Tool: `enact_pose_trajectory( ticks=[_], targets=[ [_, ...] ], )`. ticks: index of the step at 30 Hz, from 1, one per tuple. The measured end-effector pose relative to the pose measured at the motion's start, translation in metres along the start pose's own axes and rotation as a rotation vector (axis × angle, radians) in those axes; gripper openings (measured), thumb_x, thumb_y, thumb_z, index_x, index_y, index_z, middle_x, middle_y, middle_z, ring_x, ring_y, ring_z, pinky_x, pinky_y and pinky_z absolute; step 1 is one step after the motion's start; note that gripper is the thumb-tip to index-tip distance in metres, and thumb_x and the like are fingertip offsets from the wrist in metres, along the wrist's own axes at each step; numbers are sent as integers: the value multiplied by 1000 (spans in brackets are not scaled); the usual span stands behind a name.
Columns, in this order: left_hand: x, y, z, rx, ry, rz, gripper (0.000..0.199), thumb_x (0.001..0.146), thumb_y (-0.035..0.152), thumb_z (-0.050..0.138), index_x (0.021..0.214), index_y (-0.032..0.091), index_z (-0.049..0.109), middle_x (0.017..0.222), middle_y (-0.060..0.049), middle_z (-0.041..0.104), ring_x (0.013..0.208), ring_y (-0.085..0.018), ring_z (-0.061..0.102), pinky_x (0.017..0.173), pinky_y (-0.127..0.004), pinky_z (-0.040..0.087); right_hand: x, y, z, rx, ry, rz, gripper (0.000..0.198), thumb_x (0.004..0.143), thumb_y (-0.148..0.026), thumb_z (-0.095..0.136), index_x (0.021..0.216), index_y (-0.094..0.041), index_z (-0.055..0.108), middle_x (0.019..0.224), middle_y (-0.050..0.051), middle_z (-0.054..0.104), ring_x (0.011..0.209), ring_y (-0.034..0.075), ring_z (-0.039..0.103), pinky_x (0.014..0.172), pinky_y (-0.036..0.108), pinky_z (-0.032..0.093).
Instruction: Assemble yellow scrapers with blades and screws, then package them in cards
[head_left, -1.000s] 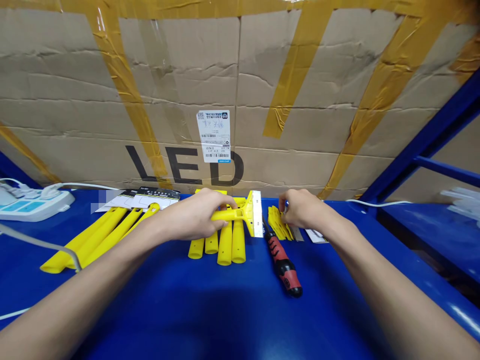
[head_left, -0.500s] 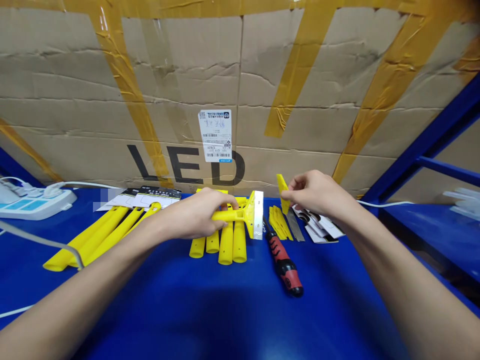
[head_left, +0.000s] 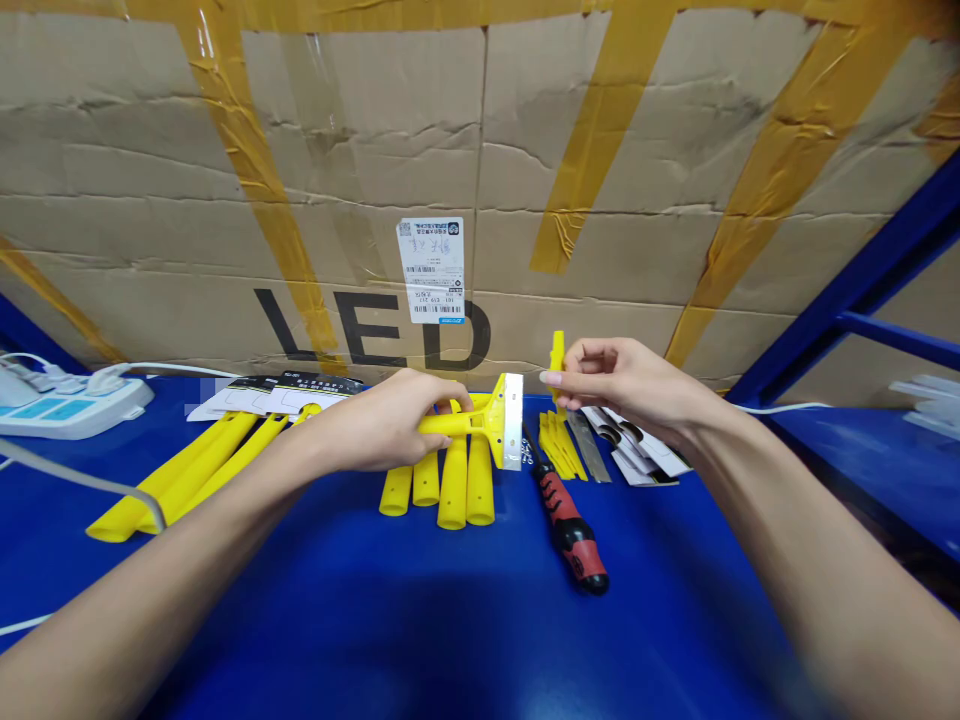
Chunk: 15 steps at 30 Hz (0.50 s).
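My left hand (head_left: 390,418) is closed round the handle of a yellow scraper (head_left: 491,422), with a bare metal blade (head_left: 513,422) along its head pointing right. Beneath it lie several yellow handles (head_left: 452,490) side by side. Between the thumb and fingers of my right hand (head_left: 607,380) stands a narrow yellow plastic blade cover (head_left: 558,350), held upright just right of the scraper's head. More yellow covers (head_left: 556,445) and some loose metal blades (head_left: 589,450) lie under the right hand. A red and black screwdriver (head_left: 570,530) rests in front of them.
At left lie several yellow scrapers (head_left: 187,465) with printed cards (head_left: 300,396). A white power strip (head_left: 82,408) and grey cable (head_left: 90,475) are beyond. Folded cards (head_left: 645,450) lie at right. A large cardboard box (head_left: 360,130) stands behind the blue table (head_left: 450,640).
My right hand has shifted slightly left, bringing the yellow cover up and closer to the scraper. My left hand and the scraper have moved slightly up and left.
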<state>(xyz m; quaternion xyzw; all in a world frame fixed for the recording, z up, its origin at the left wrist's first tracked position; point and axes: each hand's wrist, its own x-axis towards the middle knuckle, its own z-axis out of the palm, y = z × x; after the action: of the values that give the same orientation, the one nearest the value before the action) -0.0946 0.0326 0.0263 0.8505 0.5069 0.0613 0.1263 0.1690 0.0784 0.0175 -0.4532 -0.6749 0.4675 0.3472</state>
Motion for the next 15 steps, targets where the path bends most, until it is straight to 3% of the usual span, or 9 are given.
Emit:
enact_pose_trajectory(
  ticks=[4, 9, 15],
  targets=[
    [0, -2, 0, -3, 31, -6, 37, 83, 26, 66, 119, 19, 67, 111, -7, 74, 99, -24, 66, 83, -34, 48, -2, -5, 3, 111, -4, 87, 55, 57, -38, 93, 98, -22, 60, 68, -2, 68, 60, 13, 57, 56, 27, 41],
    [1, -5, 2, -15, 42, 3, 39, 82, 26, 66, 121, 20, 66, 111, -7, 74, 98, -24, 67, 83, -33, 49, -1, -3, 14, 74, -122, 55, 38, 62, -41, 90, 72, -19, 61, 59, -5, 59, 56, 9, 51, 54, 24, 39],
    [0, -6, 1, -40, 76, 14, 42, 84, 26, 65, 125, 22, 64, 121, -8, 71, 108, -25, 66, 89, -35, 49, 2, 2, 28, 32, -127, 64, 38, 63, -35, 91, 66, -19, 58, 61, -3, 63, 58, 9, 57, 57, 23, 45]
  ],
)
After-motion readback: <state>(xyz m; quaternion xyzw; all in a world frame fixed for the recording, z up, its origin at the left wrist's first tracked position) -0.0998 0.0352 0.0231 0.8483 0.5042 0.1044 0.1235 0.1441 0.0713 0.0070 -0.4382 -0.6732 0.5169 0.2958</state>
